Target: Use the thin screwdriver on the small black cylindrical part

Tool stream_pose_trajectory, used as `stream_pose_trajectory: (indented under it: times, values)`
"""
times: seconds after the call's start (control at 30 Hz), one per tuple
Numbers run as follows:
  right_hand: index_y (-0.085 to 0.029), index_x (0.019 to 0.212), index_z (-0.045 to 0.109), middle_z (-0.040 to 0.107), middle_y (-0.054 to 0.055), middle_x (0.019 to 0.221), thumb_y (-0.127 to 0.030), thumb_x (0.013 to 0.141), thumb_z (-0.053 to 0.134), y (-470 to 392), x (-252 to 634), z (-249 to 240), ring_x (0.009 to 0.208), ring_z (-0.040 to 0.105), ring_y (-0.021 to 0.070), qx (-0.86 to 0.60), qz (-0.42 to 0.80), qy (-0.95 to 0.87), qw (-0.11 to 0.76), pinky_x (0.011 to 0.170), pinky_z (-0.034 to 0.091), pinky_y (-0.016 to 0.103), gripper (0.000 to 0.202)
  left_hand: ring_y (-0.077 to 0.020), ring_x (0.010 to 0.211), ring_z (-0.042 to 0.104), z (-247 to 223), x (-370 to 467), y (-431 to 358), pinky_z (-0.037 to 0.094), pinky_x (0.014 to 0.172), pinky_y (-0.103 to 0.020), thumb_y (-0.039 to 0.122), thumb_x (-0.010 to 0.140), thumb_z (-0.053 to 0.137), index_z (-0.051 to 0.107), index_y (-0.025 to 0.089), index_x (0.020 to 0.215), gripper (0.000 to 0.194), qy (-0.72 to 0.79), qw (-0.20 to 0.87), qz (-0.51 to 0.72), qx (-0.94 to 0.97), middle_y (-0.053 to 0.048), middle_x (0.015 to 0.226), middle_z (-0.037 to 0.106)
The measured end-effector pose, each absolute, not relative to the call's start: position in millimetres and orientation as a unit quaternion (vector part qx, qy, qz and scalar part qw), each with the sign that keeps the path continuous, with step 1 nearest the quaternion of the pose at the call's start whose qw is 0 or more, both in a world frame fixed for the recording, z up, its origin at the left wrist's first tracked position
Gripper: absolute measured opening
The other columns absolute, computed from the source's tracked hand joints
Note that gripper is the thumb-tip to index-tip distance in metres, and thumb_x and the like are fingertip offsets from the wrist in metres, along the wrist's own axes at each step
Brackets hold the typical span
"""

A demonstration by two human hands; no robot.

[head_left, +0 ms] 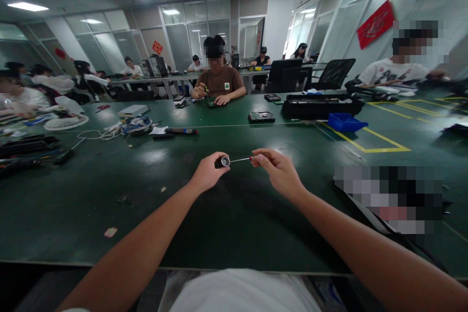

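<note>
Short dark cylinder between the thumb and curled forefinger of the left hand, its pale round end turned toward the viewer. The left fingers are open only to the width of the cylinder and grip it at the sides. Thin metal rod spanning the gap between the two hands: its red end is pinched by thumb and forefinger of the right hand, nearly closed; its other end appears at the cylinder's rim, though contact cannot be told. For good control, the cylinder is best braced firmly in the left fingers, the rod held in line with its point of entry and guided by light fingertip pressure, without bending.

Below both hands, bare green table. Nearer the wearer and left of the left fingers, a small scrap. Beyond the left fingers, a pen-like tool; just beyond the right fingers, a hard drive; farther to their right, a blue tray. Farthest, a person in a brown shirt.
</note>
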State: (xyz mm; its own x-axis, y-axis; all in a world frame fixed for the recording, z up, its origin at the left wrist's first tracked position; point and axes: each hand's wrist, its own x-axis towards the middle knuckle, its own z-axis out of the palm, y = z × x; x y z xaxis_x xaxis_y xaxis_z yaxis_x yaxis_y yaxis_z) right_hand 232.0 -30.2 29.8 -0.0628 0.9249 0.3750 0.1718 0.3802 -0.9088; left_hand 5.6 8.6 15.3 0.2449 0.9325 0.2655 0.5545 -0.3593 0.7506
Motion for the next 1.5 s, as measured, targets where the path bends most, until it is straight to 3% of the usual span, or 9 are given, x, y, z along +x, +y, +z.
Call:
stream_pose_trajectory:
  times: [0.53, 0.77, 0.97, 1.03, 1.13, 1.23, 1.3, 1.4, 1.5]
  values:
    - [-0.023, 0.101, 0.067, 0.073, 0.004, 0.087, -0.040, 0.090, 0.055, -26, 229, 20, 0.083, 0.069, 0.0207, -0.466, 0.331, -0.642, 0.511, 0.079, 0.052, 0.037, 0.023, -0.0240, 0.112, 0.061, 13, 6, 8, 0.031, 0.115, -0.045, 0.022, 0.075, 0.075, 0.071, 0.026, 0.112, 0.037, 0.473, 0.238, 0.343, 0.776, -0.004, 0.117, 0.070]
    - [-0.023, 0.079, 0.072, 0.067, 0.003, 0.066, -0.050, 0.087, 0.059, -35, 230, 31, 0.058, 0.058, 0.0188, -0.528, 0.178, -0.695, 0.454, 0.056, 0.042, 0.032, 0.031, -0.0277, 0.123, 0.056, 10, 5, 7, 0.012, 0.118, -0.059, 0.028, 0.080, 0.072, 0.067, 0.032, 0.116, 0.036, 0.470, 0.229, 0.321, 0.790, -0.003, 0.124, 0.066]
    - [-0.026, 0.095, 0.071, 0.073, 0.004, 0.087, -0.035, 0.088, 0.057, -41, 229, 37, 0.078, 0.066, 0.0228, -0.461, 0.180, -0.740, 0.456, 0.072, 0.049, 0.036, 0.017, -0.0273, 0.127, 0.052, 11, 4, 5, 0.004, 0.116, -0.066, 0.028, 0.085, 0.066, 0.063, 0.033, 0.119, 0.035, 0.462, 0.239, 0.276, 0.808, -0.001, 0.129, 0.063]
    - [-0.025, 0.098, 0.069, 0.073, 0.004, 0.091, -0.031, 0.089, 0.054, -42, 228, 37, 0.082, 0.067, 0.0227, -0.454, 0.177, -0.753, 0.442, 0.075, 0.049, 0.036, 0.018, -0.0268, 0.125, 0.053, 12, 4, 5, 0.005, 0.117, -0.064, 0.028, 0.085, 0.067, 0.063, 0.032, 0.119, 0.035, 0.457, 0.240, 0.274, 0.811, -0.001, 0.127, 0.064]
    - [-0.024, 0.093, 0.069, 0.070, 0.003, 0.076, -0.036, 0.094, 0.047, -41, 228, 35, 0.069, 0.064, 0.0209, -0.491, 0.158, -0.750, 0.415, 0.065, 0.046, 0.034, 0.025, -0.0260, 0.122, 0.056, 12, 6, 4, 0.010, 0.119, -0.059, 0.028, 0.084, 0.068, 0.064, 0.030, 0.120, 0.036, 0.454, 0.236, 0.274, 0.814, -0.002, 0.126, 0.065]
    - [-0.024, 0.091, 0.069, 0.068, 0.003, 0.070, -0.041, 0.097, 0.042, -38, 229, 33, 0.059, 0.061, 0.0192, -0.523, 0.139, -0.742, 0.396, 0.059, 0.042, 0.033, 0.033, -0.0253, 0.120, 0.058, 12, 8, 3, 0.028, 0.116, -0.049, 0.027, 0.082, 0.071, 0.063, 0.027, 0.124, 0.043, 0.457, 0.239, 0.280, 0.809, -0.004, 0.126, 0.065]
    - [-0.024, 0.106, 0.066, 0.070, 0.003, 0.075, -0.038, 0.097, 0.043, -37, 228, 32, 0.059, 0.060, 0.0189, -0.520, 0.137, -0.744, 0.397, 0.060, 0.042, 0.033, 0.029, -0.0242, 0.118, 0.059, 12, 9, 2, 0.039, 0.109, -0.042, 0.025, 0.082, 0.072, 0.064, 0.024, 0.124, 0.043, 0.453, 0.250, 0.289, 0.805, -0.005, 0.125, 0.066]
    - [-0.021, 0.123, 0.056, 0.069, 0.004, 0.082, -0.030, 0.095, 0.046, -39, 227, 31, 0.069, 0.063, 0.0201, -0.487, 0.137, -0.761, 0.407, 0.067, 0.047, 0.034, 0.031, -0.0225, 0.115, 0.061, 12, 8, 2, 0.043, 0.104, -0.036, 0.023, 0.082, 0.071, 0.067, 0.022, 0.119, 0.037, 0.446, 0.251, 0.303, 0.804, -0.005, 0.122, 0.068]
    - [-0.019, 0.119, 0.056, 0.069, 0.007, 0.095, -0.024, 0.094, 0.046, -43, 225, 35, 0.087, 0.066, 0.0216, -0.459, 0.134, -0.778, 0.408, 0.078, 0.048, 0.036, 0.027, -0.0218, 0.113, 0.062, 12, 7, 3, 0.044, 0.102, -0.034, 0.023, 0.081, 0.072, 0.067, 0.023, 0.118, 0.037, 0.450, 0.248, 0.315, 0.798, -0.003, 0.120, 0.069]
